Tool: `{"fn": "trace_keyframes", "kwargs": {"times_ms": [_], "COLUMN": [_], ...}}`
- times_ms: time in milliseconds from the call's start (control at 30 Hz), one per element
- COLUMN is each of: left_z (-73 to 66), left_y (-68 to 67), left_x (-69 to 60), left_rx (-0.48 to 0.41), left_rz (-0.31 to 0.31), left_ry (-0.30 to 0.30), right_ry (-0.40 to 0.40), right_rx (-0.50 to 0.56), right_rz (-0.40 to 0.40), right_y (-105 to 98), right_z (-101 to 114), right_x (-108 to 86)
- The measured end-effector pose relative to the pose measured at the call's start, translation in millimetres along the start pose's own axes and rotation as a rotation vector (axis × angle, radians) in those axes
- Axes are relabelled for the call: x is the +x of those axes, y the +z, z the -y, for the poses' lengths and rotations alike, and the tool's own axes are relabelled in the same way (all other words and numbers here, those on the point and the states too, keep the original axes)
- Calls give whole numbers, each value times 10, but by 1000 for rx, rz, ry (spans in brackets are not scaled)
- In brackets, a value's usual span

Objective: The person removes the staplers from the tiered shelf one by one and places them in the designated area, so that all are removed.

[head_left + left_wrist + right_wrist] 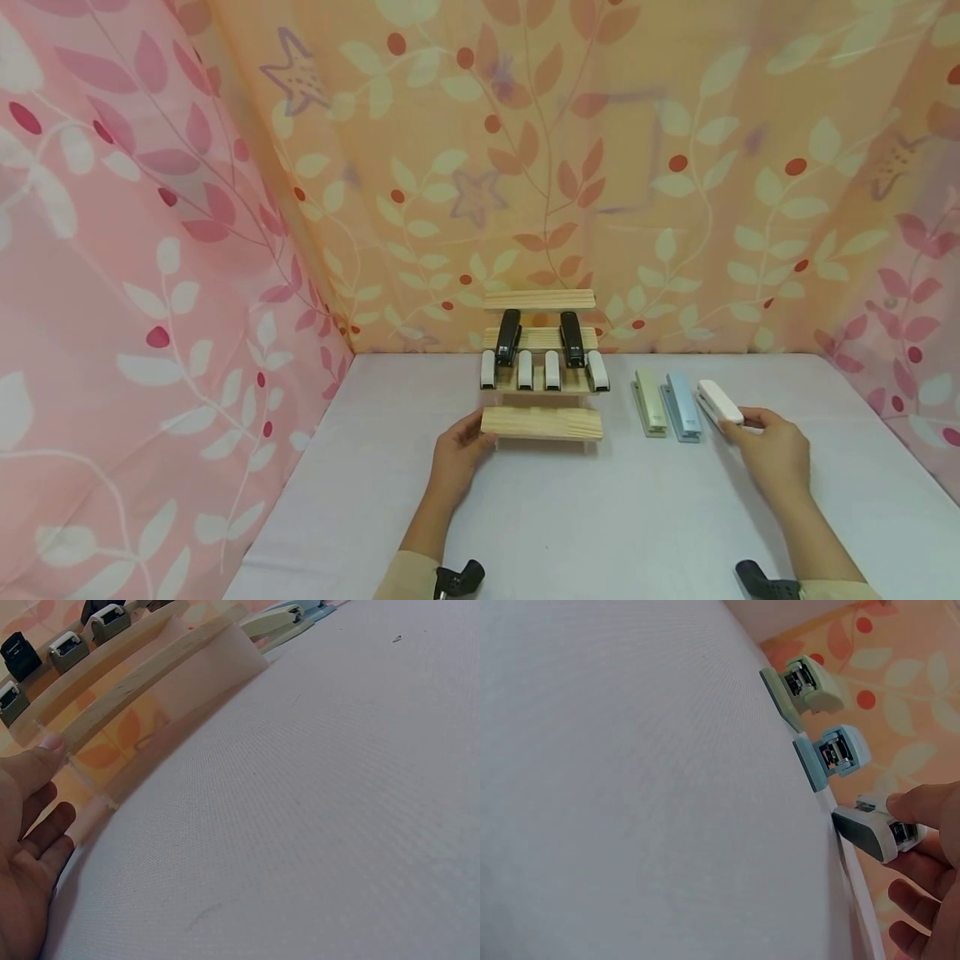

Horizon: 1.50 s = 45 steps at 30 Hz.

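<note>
On the rack, six staplers; left hand round its front board, right hand round a white stapler.

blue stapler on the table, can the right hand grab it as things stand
Probably not for a grip: the right hand holds the white stapler. Otherwise the way looks free, with nothing on top of the blue stapler.

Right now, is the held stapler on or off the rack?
Off: the right hand holds the white stapler beside the blue stapler, apart from the rack.
</note>
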<state>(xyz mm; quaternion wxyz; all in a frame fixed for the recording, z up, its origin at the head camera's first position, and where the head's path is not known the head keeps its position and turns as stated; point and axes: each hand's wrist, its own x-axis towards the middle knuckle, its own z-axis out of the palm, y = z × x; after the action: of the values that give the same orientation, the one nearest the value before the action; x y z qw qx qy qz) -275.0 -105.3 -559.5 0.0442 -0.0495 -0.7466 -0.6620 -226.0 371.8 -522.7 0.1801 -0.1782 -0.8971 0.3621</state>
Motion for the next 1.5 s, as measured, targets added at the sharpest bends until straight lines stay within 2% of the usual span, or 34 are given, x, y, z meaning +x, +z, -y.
{"fn": "trace_keyframes", "kwargs": {"times_ms": [267,533,800,1300,1500], "left_z": [1,-17,-24,-10,-16], "left_y": [-2,-6,-4,7,5], "left_x": [0,-1,6,3,5], "left_rx": [-22,-12,4,19,11], "left_rz": [-2,-1,-14,-17,-10], "left_ry": [-11,-16,-27,-30,-17], "right_ry": [-9,-44,-32,6,11], "right_rx": [-50,-104,-122,-112,-83], "right_rz": [42,40,53,159,157], "right_y": [30,70,74,-86,-182], "right_z": [-5,-28,-19,31,133], "right_x": [-9,-10,3,0,-9]}}
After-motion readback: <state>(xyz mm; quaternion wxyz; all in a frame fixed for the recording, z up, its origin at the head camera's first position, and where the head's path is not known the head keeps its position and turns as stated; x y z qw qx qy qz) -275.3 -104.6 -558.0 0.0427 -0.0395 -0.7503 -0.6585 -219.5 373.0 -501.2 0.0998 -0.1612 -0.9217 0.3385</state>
